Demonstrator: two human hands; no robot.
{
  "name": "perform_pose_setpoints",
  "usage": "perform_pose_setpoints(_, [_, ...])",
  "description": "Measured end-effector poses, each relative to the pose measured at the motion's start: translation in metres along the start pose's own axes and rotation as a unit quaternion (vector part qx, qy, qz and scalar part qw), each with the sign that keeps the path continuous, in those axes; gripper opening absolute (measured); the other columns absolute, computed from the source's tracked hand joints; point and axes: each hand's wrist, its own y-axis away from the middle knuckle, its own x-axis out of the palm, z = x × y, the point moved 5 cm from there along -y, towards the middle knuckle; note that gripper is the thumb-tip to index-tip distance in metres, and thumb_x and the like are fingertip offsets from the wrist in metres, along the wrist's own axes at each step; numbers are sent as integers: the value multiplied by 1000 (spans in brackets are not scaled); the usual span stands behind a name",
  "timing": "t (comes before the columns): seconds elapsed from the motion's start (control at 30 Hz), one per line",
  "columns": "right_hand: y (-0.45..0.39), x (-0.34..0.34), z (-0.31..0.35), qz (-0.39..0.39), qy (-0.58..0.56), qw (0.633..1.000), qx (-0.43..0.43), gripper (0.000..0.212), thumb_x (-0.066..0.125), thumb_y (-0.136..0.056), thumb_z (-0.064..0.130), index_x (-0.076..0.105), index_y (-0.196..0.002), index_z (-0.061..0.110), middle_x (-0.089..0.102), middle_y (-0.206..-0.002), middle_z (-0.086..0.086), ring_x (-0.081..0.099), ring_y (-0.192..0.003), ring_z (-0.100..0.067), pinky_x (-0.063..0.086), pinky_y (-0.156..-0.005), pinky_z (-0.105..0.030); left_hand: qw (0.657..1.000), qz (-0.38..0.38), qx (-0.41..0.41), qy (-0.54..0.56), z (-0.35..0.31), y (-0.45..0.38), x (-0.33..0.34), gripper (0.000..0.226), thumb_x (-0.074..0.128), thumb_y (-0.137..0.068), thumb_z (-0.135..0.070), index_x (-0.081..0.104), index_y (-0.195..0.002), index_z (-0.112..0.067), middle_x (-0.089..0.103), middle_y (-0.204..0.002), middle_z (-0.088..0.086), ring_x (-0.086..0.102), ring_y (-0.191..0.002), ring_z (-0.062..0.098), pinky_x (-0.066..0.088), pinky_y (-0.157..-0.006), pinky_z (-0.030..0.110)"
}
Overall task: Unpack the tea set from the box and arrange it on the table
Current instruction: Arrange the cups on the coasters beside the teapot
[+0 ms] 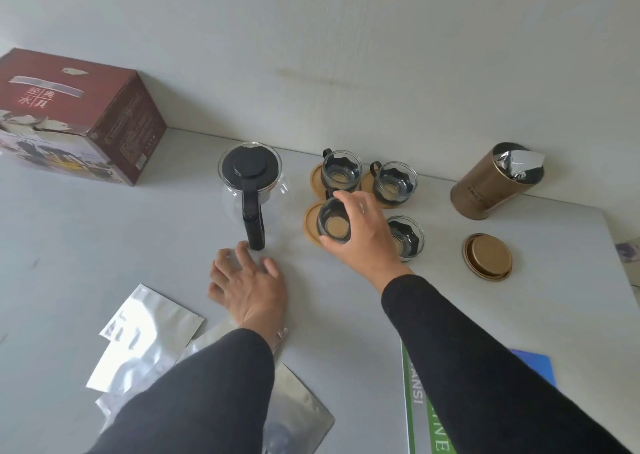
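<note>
A dark red tea set box [79, 117] stands at the far left of the table. A glass teapot [251, 183] with a black lid and handle stands in the middle. Right of it are several glass cups on round wooden coasters: two at the back [341, 173] [394, 183], one at the front right [407, 237]. My right hand [360, 232] grips the rim of the front left cup [332, 225] over its coaster [311, 223]. My left hand [247, 280] rests flat on the table, fingers spread, just below the teapot handle.
A bronze tea tin [491, 183] stands open at the right with a foil bag inside; its lid [487, 256] lies in front. Silver foil bags [138, 342] lie at the near left. A green and white booklet [426, 412] and a blue item [536, 363] lie near right.
</note>
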Motion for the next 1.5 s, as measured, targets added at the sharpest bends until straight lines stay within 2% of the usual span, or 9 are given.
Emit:
perform_pose_setpoints(0.2, [-13,8,-13,28,6,999,30,71,79,-67,27,49,-131,12,51,-116,-9,48,-110,-24,41,-95,-28,1000,-2,-8,-1,-1,-3,1,40,35,-89,-38,34,-129,-30,27,-135,2,23,-128,25,22,-103,43])
perform_pose_setpoints(0.3, [-16,10,-15,33,-7,999,35,72,79,-67,25,49,-130,11,52,-117,-9,48,-112,-24,37,-96,-25,1000,-1,-13,-4,-2,-3,1,41,34,-89,-38,34,-129,-30,26,-135,1,22,-128,24,22,-103,43])
perform_pose_setpoints(0.4, [-24,14,-17,73,-37,995,50,80,79,-68,28,40,-137,16,48,-122,-7,43,-118,-21,33,-98,-23,1000,1,-14,-6,-2,-3,1,42,35,-89,-39,34,-130,-30,26,-135,1,22,-128,24,22,-104,43])
perform_pose_setpoints(0.53, [-30,24,-20,113,-48,990,75,93,81,-66,36,31,-143,21,46,-122,-7,43,-117,-21,36,-101,-28,1000,0,-18,-12,-1,-3,2,43,34,-88,-39,33,-131,-30,27,-133,1,23,-128,25,22,-104,43])
perform_pose_setpoints(0.8, [-23,24,-9,199,-36,979,30,98,75,-69,23,19,-149,27,40,-136,-2,35,-127,-19,32,-100,-26,1000,-3,-16,-12,-2,-2,0,43,33,-88,-40,32,-130,-30,25,-132,0,22,-128,24,22,-104,43])
perform_pose_setpoints(0.97, [-18,22,-4,217,-44,975,21,99,75,-70,21,16,-149,29,33,-147,-1,30,-133,-21,29,-108,-30,1000,-8,-15,-8,-2,-2,2,41,35,-88,-39,34,-128,-30,27,-132,1,23,-127,25,23,-103,43])
perform_pose_setpoints(1.23, [-12,16,-5,184,-10,983,10,101,79,-66,31,19,-148,30,38,-141,-1,35,-129,-23,36,-106,-42,1000,-10,-4,-1,0,-2,2,39,36,-89,-39,35,-127,-29,28,-132,2,23,-127,26,23,-103,43])
perform_pose_setpoints(1.5, [12,-12,-1,133,16,991,6,98,78,-68,37,22,-148,27,38,-140,0,33,-132,-20,34,-108,-37,1000,7,17,15,2,-2,0,38,33,-91,-39,35,-128,-28,27,-132,4,23,-128,28,22,-105,44])
